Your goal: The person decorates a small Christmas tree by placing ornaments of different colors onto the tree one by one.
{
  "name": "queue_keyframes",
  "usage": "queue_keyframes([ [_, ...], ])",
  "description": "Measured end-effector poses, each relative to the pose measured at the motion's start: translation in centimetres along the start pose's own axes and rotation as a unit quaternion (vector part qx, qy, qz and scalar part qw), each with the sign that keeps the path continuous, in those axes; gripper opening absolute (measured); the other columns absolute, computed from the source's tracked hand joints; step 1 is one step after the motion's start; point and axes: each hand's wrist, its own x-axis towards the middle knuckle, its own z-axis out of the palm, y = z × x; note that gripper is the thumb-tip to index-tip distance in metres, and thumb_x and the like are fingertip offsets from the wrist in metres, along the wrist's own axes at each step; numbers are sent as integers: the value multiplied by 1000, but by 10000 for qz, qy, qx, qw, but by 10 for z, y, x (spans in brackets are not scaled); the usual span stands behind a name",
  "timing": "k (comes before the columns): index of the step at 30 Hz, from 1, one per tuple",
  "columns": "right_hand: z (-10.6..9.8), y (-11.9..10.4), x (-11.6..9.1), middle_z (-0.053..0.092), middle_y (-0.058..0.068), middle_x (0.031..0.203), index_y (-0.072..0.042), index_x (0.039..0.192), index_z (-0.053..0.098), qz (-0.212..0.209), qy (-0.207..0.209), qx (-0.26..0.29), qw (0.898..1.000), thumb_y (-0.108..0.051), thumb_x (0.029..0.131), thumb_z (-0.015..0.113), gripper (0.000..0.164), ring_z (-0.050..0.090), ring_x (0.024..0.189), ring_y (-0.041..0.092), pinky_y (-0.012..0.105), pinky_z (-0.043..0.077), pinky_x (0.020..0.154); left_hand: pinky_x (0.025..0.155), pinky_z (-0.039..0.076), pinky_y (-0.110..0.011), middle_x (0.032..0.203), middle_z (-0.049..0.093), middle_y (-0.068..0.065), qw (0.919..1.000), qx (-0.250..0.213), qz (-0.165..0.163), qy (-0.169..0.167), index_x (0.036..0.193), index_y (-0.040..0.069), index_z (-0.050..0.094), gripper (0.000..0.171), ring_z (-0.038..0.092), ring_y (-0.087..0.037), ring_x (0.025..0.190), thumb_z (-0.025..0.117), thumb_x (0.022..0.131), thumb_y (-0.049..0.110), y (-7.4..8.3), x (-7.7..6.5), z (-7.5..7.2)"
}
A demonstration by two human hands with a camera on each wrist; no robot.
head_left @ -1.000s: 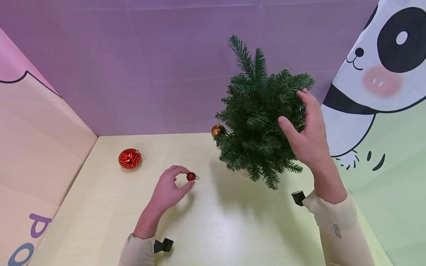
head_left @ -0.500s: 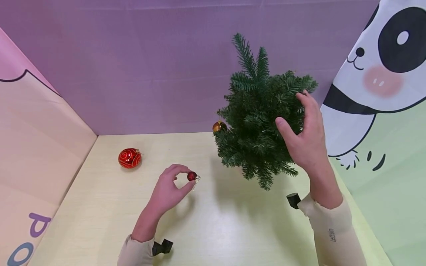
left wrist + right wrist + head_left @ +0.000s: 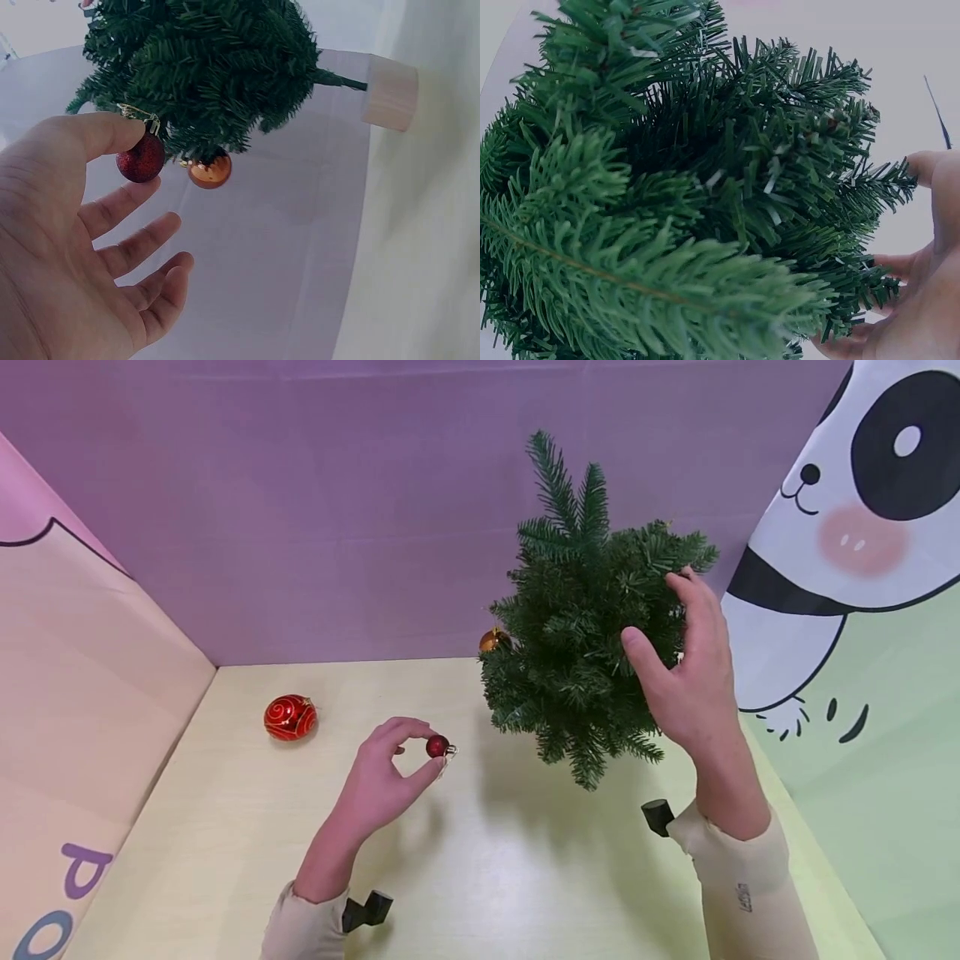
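In the head view my left hand [image 3: 382, 777] pinches a small dark red Christmas bauble [image 3: 437, 746] between thumb and fingertips, above the table. The left wrist view shows its glittery surface [image 3: 140, 159] and thin hanging loop, with the other fingers loosely spread. To the right stands a small artificial Christmas tree [image 3: 581, 635]. My right hand [image 3: 690, 668] lies against the tree's right side, thumb and fingers spread apart; in the right wrist view its fingertips [image 3: 891, 264] reach in among the branches. A copper-gold bauble [image 3: 495, 640] hangs at the tree's left side.
A larger red bauble with swirls [image 3: 290, 717] lies on the pale table [image 3: 225, 827] at the left. The tree has a light wooden base [image 3: 391, 93]. A purple backdrop [image 3: 337, 510] rises behind, and a panda-printed panel [image 3: 847, 677] stands at the right.
The tree has turned and tilted slightly, its top shifting right and lower branches left, as my right hand drew slightly back. My left hand has moved slightly up and right with the small bauble.
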Motion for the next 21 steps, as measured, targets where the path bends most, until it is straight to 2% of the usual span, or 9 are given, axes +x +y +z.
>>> queue_keyframes([
  [3,-1,2,0,30,0,155,-10,147,41,-274,190,279,9991,-39,100,49,56,22,142,14,45,21,112,82,47,-45,112,63,2,9999,-97,64,44,106,15,69,28,55,-17,108,79,81,17,2,2,0],
  [6,-3,5,1,37,7,150,-4,144,44,-499,519,611,9955,-31,105,39,48,31,137,18,36,27,108,82,46,-46,112,63,3,9996,-210,132,99,107,15,69,28,56,-16,108,79,81,16,5,4,0],
  [9,-6,7,0,43,12,145,1,139,48,-532,885,888,9907,-22,106,33,43,39,127,19,28,32,100,82,46,-45,113,63,3,9994,-266,201,123,107,14,68,28,56,-16,109,78,81,16,8,7,-1],
  [12,-8,8,-1,46,11,142,3,133,53,-521,1134,1059,9865,-19,106,32,41,43,122,18,25,36,91,81,46,-43,112,64,2,9990,-316,255,174,107,13,69,29,56,-15,108,79,80,14,12,9,-2],
  [17,-10,8,-4,50,7,136,6,127,56,-533,1352,1158,9826,-14,104,34,38,47,121,19,24,40,88,80,46,-43,112,63,3,9986,-344,367,172,106,15,69,28,56,-14,108,80,80,13,17,14,-3],
  [21,-9,4,-11,54,7,129,3,120,61,-408,1702,1613,9713,-10,101,37,33,50,116,24,25,42,86,80,45,-41,112,63,7,9986,-312,418,108,105,18,69,27,55,-11,108,79,80,16,21,19,-4],
])
